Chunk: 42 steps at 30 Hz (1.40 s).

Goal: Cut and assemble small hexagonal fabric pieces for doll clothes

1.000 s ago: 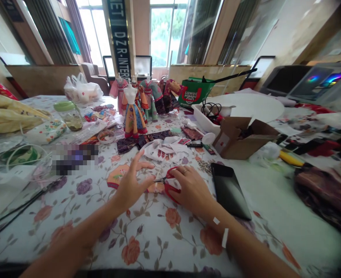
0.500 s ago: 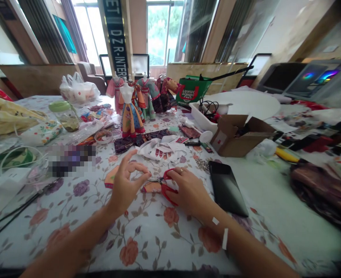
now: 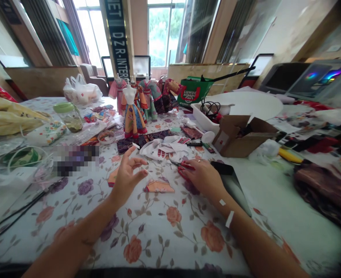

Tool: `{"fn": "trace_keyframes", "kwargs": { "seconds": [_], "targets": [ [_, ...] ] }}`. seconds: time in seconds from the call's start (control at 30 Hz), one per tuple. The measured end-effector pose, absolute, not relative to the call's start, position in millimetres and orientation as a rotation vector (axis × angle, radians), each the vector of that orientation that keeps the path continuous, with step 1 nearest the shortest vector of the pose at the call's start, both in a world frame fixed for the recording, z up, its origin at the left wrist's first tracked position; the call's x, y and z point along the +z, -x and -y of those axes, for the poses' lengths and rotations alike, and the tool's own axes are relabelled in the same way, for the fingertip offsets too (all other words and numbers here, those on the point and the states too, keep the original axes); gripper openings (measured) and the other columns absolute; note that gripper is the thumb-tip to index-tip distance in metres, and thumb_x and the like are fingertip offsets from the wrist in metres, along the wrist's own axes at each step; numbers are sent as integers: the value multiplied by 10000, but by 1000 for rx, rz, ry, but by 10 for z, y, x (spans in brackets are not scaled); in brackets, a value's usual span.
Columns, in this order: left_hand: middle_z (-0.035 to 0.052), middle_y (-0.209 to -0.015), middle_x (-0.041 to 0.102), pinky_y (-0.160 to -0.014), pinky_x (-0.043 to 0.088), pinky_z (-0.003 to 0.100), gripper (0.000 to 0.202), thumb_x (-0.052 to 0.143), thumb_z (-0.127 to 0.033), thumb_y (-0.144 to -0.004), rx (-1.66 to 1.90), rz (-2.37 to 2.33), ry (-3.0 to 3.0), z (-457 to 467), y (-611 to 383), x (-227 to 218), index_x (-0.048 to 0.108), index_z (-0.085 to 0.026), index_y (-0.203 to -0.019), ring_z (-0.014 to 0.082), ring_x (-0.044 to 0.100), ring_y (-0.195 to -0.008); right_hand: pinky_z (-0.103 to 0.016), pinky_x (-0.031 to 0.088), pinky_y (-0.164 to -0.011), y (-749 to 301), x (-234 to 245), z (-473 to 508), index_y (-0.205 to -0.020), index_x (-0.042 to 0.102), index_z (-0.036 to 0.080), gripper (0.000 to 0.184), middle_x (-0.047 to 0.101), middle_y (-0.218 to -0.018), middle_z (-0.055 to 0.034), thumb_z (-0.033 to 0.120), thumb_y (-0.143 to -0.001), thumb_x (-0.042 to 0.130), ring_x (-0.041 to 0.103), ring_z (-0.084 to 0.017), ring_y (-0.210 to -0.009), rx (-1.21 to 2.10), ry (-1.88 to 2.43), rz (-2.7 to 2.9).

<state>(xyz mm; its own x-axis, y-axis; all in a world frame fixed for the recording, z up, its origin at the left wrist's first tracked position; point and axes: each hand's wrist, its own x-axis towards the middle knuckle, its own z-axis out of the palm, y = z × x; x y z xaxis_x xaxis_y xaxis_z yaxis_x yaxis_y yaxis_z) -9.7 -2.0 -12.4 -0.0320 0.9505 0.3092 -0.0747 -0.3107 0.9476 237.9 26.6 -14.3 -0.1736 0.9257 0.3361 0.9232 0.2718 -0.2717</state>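
Observation:
My left hand (image 3: 125,177) is raised over the tablecloth with its thumb and fingers apart. A small white strip (image 3: 135,145) shows at the tip of its index finger. My right hand (image 3: 207,177) is closed around red-handled scissors (image 3: 184,169), whose blades point left towards a crumpled white printed wrapper (image 3: 164,148). Between my hands lies a folded orange fabric piece (image 3: 160,187) with a dark red edge. Another orange piece (image 3: 113,177) is partly hidden behind my left hand. A black phone (image 3: 237,193) lies partly under my right hand and wrist.
Small dress forms in costumes, one in an orange and blue skirt (image 3: 134,121), stand at the back. An open cardboard box (image 3: 231,137) and a white tray (image 3: 205,117) are at the right. A green-lidded jar (image 3: 69,117) and cables (image 3: 22,216) lie left.
My right hand has carried the scissors rightward, off the orange fabric piece and over the phone's edge. The thumb and fingers of my left hand have spread from a near pinch.

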Motion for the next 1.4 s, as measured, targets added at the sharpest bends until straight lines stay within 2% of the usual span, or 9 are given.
{"fn": "trace_keyframes", "kwargs": {
  "seconds": [0.1,0.17,0.27,0.43,0.77,0.93,1.07,1.27,1.4],
  "targets": [
    [47,-970,571,-911,395,376,987,728,-616,-593,1615,-1009,-1596,13,94,-192,284,-259,-1398,212,543,-982,-394,412,-819,-2243,-57,-125,-814,689,174,159,692,-842,-96,255,-837,554,580,-274,-912,246,1453,2024],
    [68,-1053,534,-932,377,395,1060,713,-655,-570,1670,-1023,-1707,21,92,-223,221,-285,-1432,232,516,-1033,-320,439,-686,-2104,-2,27,-777,673,176,214,671,-758,-52,335,-849,550,588,-204,-734,846,1293,1927],
    [85,-1107,505,-934,377,413,1131,705,-697,-522,1758,-1045,-1830,40,92,-237,187,-299,-1444,255,503,-1054,-263,443,-676,-1926,19,237,-847,682,177,250,665,-807,-31,400,-851,567,586,-154,-738,1582,1037,1643],
    [90,-1099,496,-926,396,435,1156,694,-724,-497,1893,-1073,-1957,50,106,-235,177,-302,-1440,260,520,-1021,-196,384,-463,-1855,-51,350,-835,645,175,238,610,-745,-3,405,-776,666,501,-81,-504,1992,908,1276],
    [100,-1133,504,-946,388,473,1181,795,-586,-499,1752,-1084,-2039,50,120,-311,152,-305,-1449,279,514,-1056,-197,343,-514,-1891,-48,321,-744,614,162,256,520,-657,38,397,-745,715,423,-69,-538,1808,931,1385],
    [57,-1044,574,-949,398,435,894,753,-328,-707,1682,-1242,-1940,37,98,-277,228,-297,-1429,215,554,-1003,-221,297,-508,-1940,24,239,-711,610,162,263,497,-618,33,408,-754,693,395,-91,-552,1459,1106,1469],
    [5,-838,638,-840,468,350,741,642,-250,-802,1533,-1159,-1550,87,18,-197,233,-243,-1420,159,612,-823,-232,384,-601,-1949,-24,210,-830,678,179,183,595,-707,12,356,-786,661,497,-113,-630,1413,1124,1411],
    [3,-822,684,-731,493,256,838,718,-189,-726,1338,-956,-1119,194,-98,-118,239,-234,-1412,129,633,-766,-300,439,-834,-1903,-108,243,-1112,658,256,285,683,-988,-17,346,-846,607,597,-180,-920,1526,972,1533],
    [-24,-749,671,-708,491,230,802,736,-167,-703,1390,-932,-1045,208,-91,-114,317,-234,-1383,113,632,-719,-321,453,-817,-1884,-125,262,-1149,641,289,300,691,-1038,-14,345,-859,588,601,-194,-946,1519,955,1586]
  ]
}}
